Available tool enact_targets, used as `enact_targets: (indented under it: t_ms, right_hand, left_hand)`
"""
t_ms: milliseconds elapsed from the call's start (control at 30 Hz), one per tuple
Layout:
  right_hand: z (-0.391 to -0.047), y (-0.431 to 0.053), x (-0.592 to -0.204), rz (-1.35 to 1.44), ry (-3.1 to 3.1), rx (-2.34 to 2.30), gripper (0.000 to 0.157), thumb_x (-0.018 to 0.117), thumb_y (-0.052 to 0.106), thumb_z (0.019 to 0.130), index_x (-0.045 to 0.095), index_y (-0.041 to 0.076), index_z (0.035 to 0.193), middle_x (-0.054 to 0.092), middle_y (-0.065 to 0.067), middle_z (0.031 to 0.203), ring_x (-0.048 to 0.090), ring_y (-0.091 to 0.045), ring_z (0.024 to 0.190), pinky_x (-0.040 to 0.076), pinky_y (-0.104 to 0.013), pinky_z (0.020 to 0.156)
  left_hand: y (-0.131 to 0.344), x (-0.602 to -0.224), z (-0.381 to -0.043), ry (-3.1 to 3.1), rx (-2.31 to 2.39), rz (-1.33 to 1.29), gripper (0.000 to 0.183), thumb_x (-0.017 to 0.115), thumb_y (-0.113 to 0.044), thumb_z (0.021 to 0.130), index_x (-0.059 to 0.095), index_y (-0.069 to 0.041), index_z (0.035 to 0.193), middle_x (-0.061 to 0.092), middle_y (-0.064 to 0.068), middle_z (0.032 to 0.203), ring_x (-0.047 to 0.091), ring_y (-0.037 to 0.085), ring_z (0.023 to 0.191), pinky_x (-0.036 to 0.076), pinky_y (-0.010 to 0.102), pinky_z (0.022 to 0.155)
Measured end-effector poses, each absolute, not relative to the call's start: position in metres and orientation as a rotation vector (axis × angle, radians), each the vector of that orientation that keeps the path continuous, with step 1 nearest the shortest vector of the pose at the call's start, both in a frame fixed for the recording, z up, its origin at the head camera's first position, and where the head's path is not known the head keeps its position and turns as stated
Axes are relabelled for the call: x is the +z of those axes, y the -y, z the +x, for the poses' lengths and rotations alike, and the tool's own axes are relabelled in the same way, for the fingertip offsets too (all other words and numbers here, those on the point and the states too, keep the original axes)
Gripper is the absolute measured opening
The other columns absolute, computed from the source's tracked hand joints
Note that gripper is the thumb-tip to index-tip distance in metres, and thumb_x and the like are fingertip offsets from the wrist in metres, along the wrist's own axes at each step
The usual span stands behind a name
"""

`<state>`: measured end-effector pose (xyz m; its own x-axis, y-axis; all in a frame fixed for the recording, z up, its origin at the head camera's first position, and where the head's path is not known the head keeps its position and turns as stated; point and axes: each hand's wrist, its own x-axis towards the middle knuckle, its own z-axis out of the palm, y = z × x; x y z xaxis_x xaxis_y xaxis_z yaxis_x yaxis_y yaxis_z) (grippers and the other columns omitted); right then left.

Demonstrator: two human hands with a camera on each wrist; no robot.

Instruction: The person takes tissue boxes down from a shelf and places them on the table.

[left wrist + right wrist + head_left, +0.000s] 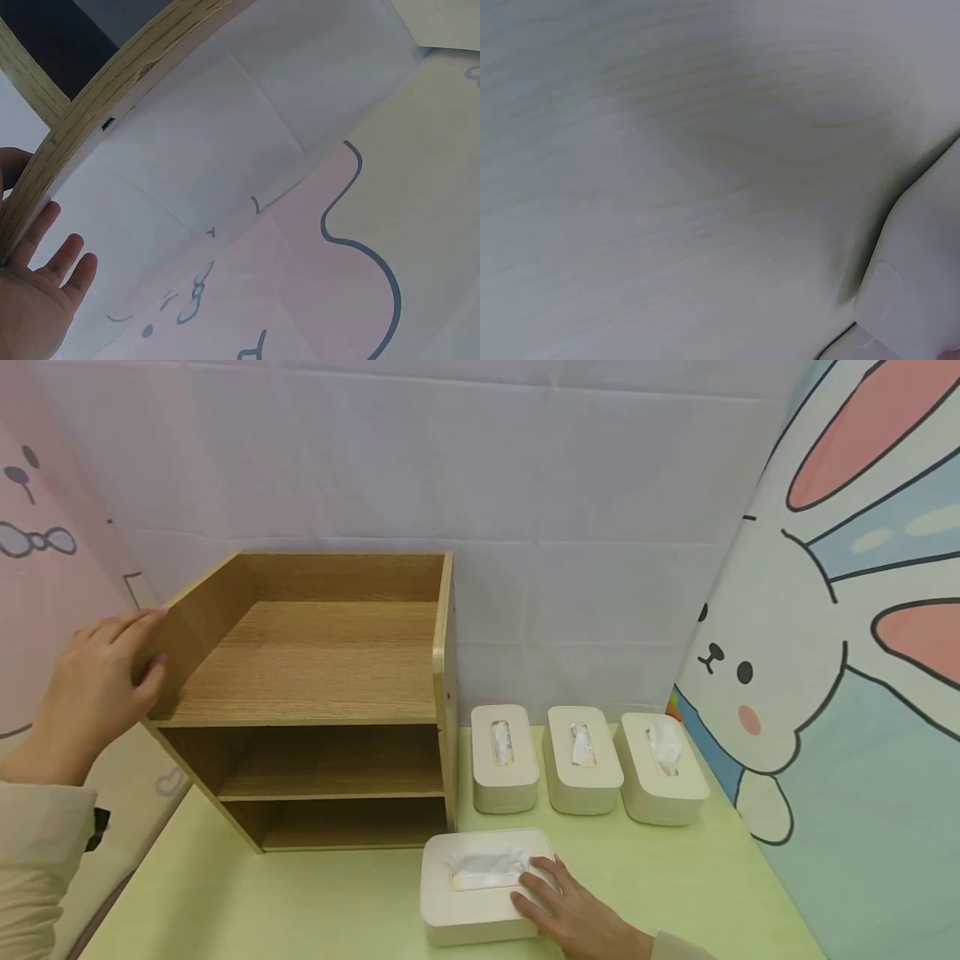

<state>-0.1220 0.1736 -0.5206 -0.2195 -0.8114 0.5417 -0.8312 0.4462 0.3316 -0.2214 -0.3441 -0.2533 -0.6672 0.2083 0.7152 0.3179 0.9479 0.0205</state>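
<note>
At the left stands a wooden desktop shelf (345, 660) with an open top tier and lower compartments. My left hand (105, 681) grips the upper edge of its left side panel, thumb on the inner face. In the left wrist view, the fingers of the left hand (45, 292) show on the panel's outer side. A white tissue box (480, 910) lies sideways in front of the shelf's right corner, tissue showing in its slot. The right hand (581, 910) rests with spread fingers on the box's right part. The right wrist view mostly shows the tabletop, with a white box edge (919, 247) at right.
Three more white tissue boxes (504, 772), (583, 772), (660, 781) stand in a row right of the shelf. They are on a pale green table (300, 902). Behind hangs a white cloth (585, 527); a rabbit-print cloth (795, 693) borders the right side.
</note>
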Motion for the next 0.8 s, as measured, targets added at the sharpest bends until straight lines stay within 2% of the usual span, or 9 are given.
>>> enact_targets:
  t_ms: [67, 200, 300, 433, 600, 700, 800]
  right_hand:
    - [-0.122, -0.18, -0.521, 1.356, 2.043, 0.039, 0.039, 0.019, 0.011, 0.094, 0.054, 0.01, 0.113, 0.056, -0.008, 0.105, 0.054, -0.033, 0.102, 0.054, -0.046, 0.075]
    - [-0.123, -0.192, -0.52, 1.329, 2.084, 0.037, 0.03, 0.036, 0.015, 0.09, 0.054, 0.01, 0.114, 0.055, -0.009, 0.106, 0.053, -0.034, 0.104, 0.054, -0.046, 0.077]
    - [-0.124, -0.2, -0.52, 1.306, 2.117, 0.053, 0.03, 0.036, 0.016, 0.091, 0.054, 0.011, 0.114, 0.055, -0.009, 0.108, 0.053, -0.034, 0.105, 0.053, -0.046, 0.077]
    - [-0.127, -0.209, -0.52, 1.281, 2.134, 0.097, 0.041, 0.017, 0.017, 0.097, 0.055, 0.011, 0.114, 0.056, -0.009, 0.109, 0.053, -0.034, 0.105, 0.053, -0.047, 0.077]
    - [-0.131, -0.217, -0.521, 1.266, 2.132, 0.135, 0.045, 0.017, 0.022, 0.1, 0.056, 0.008, 0.116, 0.056, -0.012, 0.112, 0.052, -0.035, 0.107, 0.049, -0.046, 0.083]
    - [-0.134, -0.223, -0.523, 1.257, 2.135, 0.137, 0.042, 0.021, 0.023, 0.099, 0.056, 0.007, 0.116, 0.056, -0.013, 0.112, 0.052, -0.036, 0.108, 0.049, -0.044, 0.085]
    - [-0.137, -0.228, -0.523, 1.247, 2.155, 0.131, 0.034, 0.035, 0.022, 0.093, 0.055, 0.007, 0.116, 0.056, -0.014, 0.114, 0.052, -0.037, 0.109, 0.051, -0.042, 0.083]
  left_hand:
    - [0.344, -0.253, -0.221, 2.325, -0.185, -0.368, 0.05, 0.054, -0.001, 0.079, 0.047, 0.001, 0.129, 0.053, 0.028, 0.119, 0.044, 0.047, 0.106, 0.032, 0.058, 0.093]
    - [0.343, -0.254, -0.222, 2.328, -0.187, -0.364, 0.05, 0.054, 0.0, 0.079, 0.047, 0.002, 0.129, 0.052, 0.029, 0.119, 0.044, 0.048, 0.106, 0.031, 0.058, 0.093]
    - [0.343, -0.254, -0.222, 2.328, -0.183, -0.36, 0.05, 0.055, 0.0, 0.079, 0.047, 0.002, 0.129, 0.053, 0.029, 0.119, 0.044, 0.048, 0.106, 0.032, 0.058, 0.094]
    - [0.343, -0.253, -0.221, 2.334, -0.179, -0.357, 0.051, 0.054, -0.001, 0.08, 0.047, 0.001, 0.13, 0.052, 0.028, 0.121, 0.044, 0.047, 0.107, 0.032, 0.058, 0.094]
    - [0.343, -0.253, -0.22, 2.338, -0.178, -0.355, 0.051, 0.054, -0.002, 0.08, 0.046, 0.001, 0.13, 0.052, 0.028, 0.121, 0.044, 0.047, 0.108, 0.032, 0.058, 0.094]
    - [0.343, -0.253, -0.22, 2.339, -0.177, -0.352, 0.051, 0.054, -0.002, 0.08, 0.046, 0.001, 0.13, 0.052, 0.028, 0.121, 0.044, 0.047, 0.107, 0.032, 0.058, 0.094]
    - [0.343, -0.253, -0.22, 2.343, -0.179, -0.349, 0.051, 0.054, -0.002, 0.08, 0.046, 0.001, 0.13, 0.052, 0.028, 0.121, 0.044, 0.047, 0.107, 0.031, 0.058, 0.096]
